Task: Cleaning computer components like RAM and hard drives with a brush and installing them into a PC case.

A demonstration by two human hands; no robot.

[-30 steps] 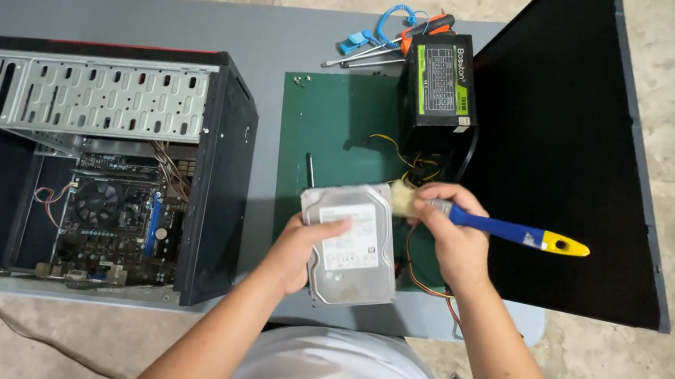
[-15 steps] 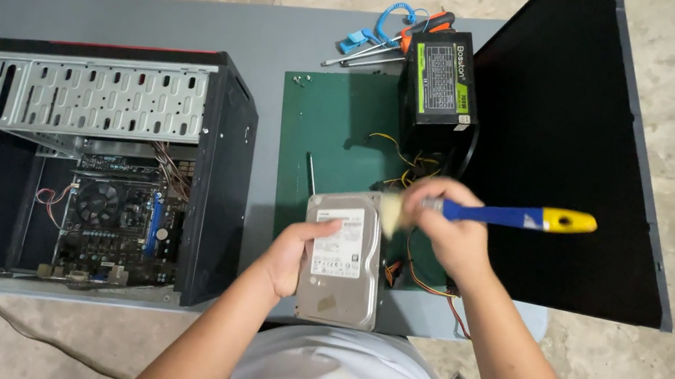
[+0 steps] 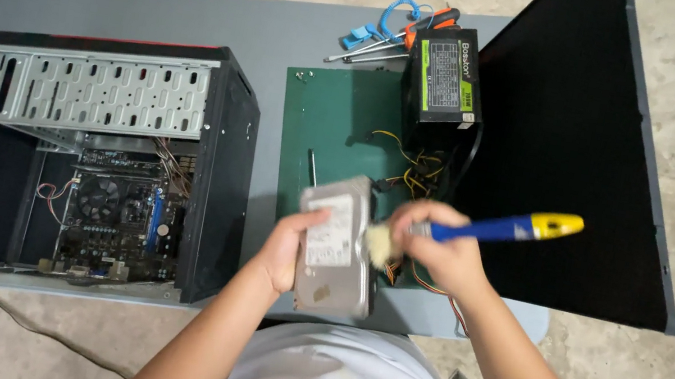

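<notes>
My left hand grips a silver hard drive by its left edge, holding it tilted up above the table's near edge. In my right hand is a paintbrush with a blue handle and a yellow tip. Its pale bristles touch the drive's right side. Both hands are over the near end of a green mat.
An open black computer case lies on its side at the left, motherboard showing. A black power supply with loose coloured wires sits on the mat. Screwdrivers and a blue tool lie behind it. A black side panel covers the grey table's right end.
The drive has been turned from lying flat and slanted to more upright and lengthwise. The brush has moved down along its right side, with the handle swinging up to the right.
</notes>
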